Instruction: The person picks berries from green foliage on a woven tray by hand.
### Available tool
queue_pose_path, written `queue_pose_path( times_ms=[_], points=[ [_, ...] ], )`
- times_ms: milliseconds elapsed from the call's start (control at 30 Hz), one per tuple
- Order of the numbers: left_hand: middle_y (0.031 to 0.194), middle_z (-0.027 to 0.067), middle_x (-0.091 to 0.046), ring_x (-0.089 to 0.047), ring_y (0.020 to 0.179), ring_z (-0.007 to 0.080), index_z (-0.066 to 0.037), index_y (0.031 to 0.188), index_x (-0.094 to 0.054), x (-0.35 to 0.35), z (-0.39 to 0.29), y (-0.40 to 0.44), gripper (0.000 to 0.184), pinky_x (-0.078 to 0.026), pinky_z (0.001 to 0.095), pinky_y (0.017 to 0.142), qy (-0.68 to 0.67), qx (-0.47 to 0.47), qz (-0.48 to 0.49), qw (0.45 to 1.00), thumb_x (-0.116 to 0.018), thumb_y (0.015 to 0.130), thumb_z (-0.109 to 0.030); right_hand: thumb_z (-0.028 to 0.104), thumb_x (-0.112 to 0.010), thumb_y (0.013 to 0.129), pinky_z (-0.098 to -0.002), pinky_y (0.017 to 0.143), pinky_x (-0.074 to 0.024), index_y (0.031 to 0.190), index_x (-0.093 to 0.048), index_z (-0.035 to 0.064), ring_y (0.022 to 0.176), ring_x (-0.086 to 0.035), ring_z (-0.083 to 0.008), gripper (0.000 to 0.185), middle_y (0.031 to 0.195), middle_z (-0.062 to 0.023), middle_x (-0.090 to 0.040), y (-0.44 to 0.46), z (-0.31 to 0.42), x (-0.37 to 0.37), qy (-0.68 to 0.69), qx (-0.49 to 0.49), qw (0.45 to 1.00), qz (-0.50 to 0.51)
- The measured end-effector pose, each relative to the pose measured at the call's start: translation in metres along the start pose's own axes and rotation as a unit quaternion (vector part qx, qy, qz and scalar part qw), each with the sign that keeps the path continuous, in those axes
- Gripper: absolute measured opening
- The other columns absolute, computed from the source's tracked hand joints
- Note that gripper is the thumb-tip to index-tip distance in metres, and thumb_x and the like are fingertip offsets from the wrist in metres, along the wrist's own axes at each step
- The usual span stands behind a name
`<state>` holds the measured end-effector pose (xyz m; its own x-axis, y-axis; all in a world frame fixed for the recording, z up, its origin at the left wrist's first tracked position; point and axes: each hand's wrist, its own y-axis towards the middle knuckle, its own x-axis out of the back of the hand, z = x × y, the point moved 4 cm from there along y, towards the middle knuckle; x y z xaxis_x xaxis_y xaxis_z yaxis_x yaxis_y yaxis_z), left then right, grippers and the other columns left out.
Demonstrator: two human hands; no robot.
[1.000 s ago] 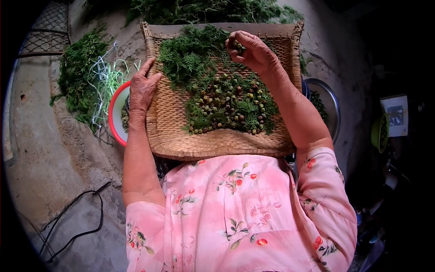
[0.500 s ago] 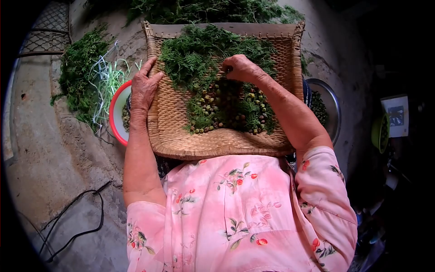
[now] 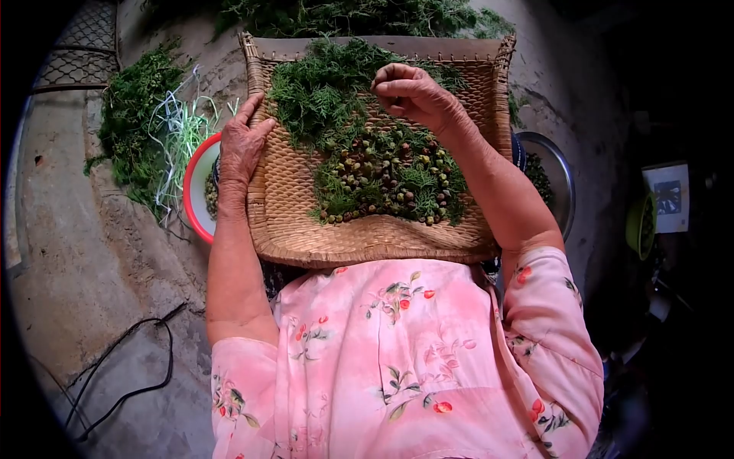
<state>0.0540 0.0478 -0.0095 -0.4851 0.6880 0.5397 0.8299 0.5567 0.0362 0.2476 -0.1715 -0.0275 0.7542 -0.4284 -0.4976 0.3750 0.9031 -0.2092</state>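
Observation:
A woven tray (image 3: 287,203) rests across my lap. Green sprigs (image 3: 317,96) lie over its upper left part, and small round green-brown cones (image 3: 382,172) are heaped in the middle among bits of foliage. My left hand (image 3: 243,145) holds the tray's left edge, thumb on the inside. Above the upper middle of the tray, between sprigs and cones, my right hand (image 3: 413,93) hovers with its fingers curled together; whatever they hold, if anything, is hidden.
A red-rimmed bowl (image 3: 191,187) is left of the tray, a metal basin (image 3: 564,180) right of it. Cut greenery (image 3: 138,122) and pale strings (image 3: 180,141) lie at left, more branches (image 3: 344,17) beyond. A black cable (image 3: 170,352) and a green basin (image 3: 641,226) lie farther out.
My right hand dipped toward the cones and has risen again, fingers still curled. My left hand has stayed on the tray's edge.

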Motion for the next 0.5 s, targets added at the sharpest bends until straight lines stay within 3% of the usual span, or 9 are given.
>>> queue_pose_path(
  times_ms=[33,100,167,200,267,300,400,500],
  points=[
    [0.106,0.0113,-0.064,-0.061,0.088,0.0160,-0.005,0.125,-0.051,0.000,0.000,0.000,0.051,-0.048,0.0281,0.080,0.000,0.000,0.000,1.000,-0.062,0.075,-0.014,0.007,-0.063,0.081,-0.0213,0.045,-0.0415,0.091,-0.059,0.0052,0.057,-0.052,-0.0091,0.011,0.073,-0.0022,-0.057,-0.001,-0.007,-0.003,0.002,-0.033,0.999,-0.010],
    [0.104,0.0115,-0.064,-0.062,0.087,0.0162,-0.005,0.124,-0.052,0.000,-0.003,0.000,0.051,-0.048,0.0284,0.080,0.009,-0.009,-0.004,1.000,-0.062,0.075,-0.014,0.011,-0.067,0.080,-0.0235,0.047,-0.0433,0.089,-0.061,0.0047,0.058,-0.052,-0.0082,0.013,0.070,-0.0020,-0.057,-0.002,-0.013,-0.008,-0.186,-0.070,0.979,-0.045],
    [0.103,0.0113,-0.064,-0.062,0.087,0.0162,-0.005,0.124,-0.052,0.001,-0.004,-0.001,0.050,-0.048,0.0283,0.080,0.016,-0.012,-0.007,1.000,-0.062,0.075,-0.014,0.014,-0.069,0.078,-0.0285,0.053,-0.0473,0.086,-0.063,0.0026,0.061,-0.055,-0.0099,0.015,0.068,-0.0034,-0.059,-0.001,-0.016,-0.012,-0.444,-0.040,0.893,-0.067],
    [0.102,0.0111,-0.065,-0.062,0.086,0.0162,-0.005,0.123,-0.052,0.001,-0.005,-0.001,0.050,-0.049,0.0283,0.079,0.024,-0.016,-0.009,1.000,-0.062,0.075,-0.014,0.012,-0.069,0.075,-0.0334,0.061,-0.0497,0.085,-0.063,0.0021,0.067,-0.059,-0.0177,0.016,0.072,-0.0079,-0.061,0.002,-0.020,-0.014,-0.578,0.056,0.814,-0.035],
    [0.102,0.0108,-0.065,-0.062,0.085,0.0160,-0.005,0.123,-0.052,0.000,-0.003,0.000,0.050,-0.049,0.0280,0.079,0.010,-0.009,-0.007,1.000,-0.062,0.075,-0.013,0.011,-0.070,0.069,-0.0373,0.067,-0.0503,0.084,-0.063,0.0028,0.074,-0.061,-0.0266,0.018,0.077,-0.0121,-0.062,0.006,-0.033,-0.013,-0.667,0.078,0.741,-0.017],
    [0.101,0.0104,-0.065,-0.062,0.085,0.0158,-0.005,0.123,-0.052,0.000,-0.002,-0.001,0.050,-0.049,0.0277,0.078,-0.004,-0.001,-0.005,1.000,-0.062,0.075,-0.012,0.010,-0.070,0.066,-0.0398,0.070,-0.0498,0.086,-0.063,0.0044,0.082,-0.060,-0.0325,0.022,0.082,-0.0148,-0.060,0.008,-0.041,-0.011,-0.672,0.034,0.740,-0.020],
    [0.100,0.0101,-0.065,-0.061,0.084,0.0152,-0.006,0.123,-0.053,0.000,-0.005,-0.002,0.049,-0.049,0.0273,0.077,-0.012,0.006,-0.002,1.000,-0.062,0.075,-0.011,0.009,-0.069,0.067,-0.0411,0.072,-0.0490,0.087,-0.063,0.0040,0.086,-0.058,-0.0339,0.022,0.084,-0.0153,-0.058,0.007,-0.047,-0.016,-0.709,0.064,0.701,-0.037],
    [0.100,0.0103,-0.065,-0.061,0.083,0.0149,-0.006,0.123,-0.053,0.000,-0.004,-0.001,0.049,-0.049,0.0273,0.077,-0.007,-0.003,-0.005,1.000,-0.062,0.075,-0.010,0.009,-0.065,0.067,-0.0419,0.076,-0.0483,0.087,-0.064,0.0051,0.089,-0.057,-0.0345,0.021,0.086,-0.0164,-0.059,0.007,-0.045,-0.019,-0.702,0.060,0.709,-0.034]
  ],
)
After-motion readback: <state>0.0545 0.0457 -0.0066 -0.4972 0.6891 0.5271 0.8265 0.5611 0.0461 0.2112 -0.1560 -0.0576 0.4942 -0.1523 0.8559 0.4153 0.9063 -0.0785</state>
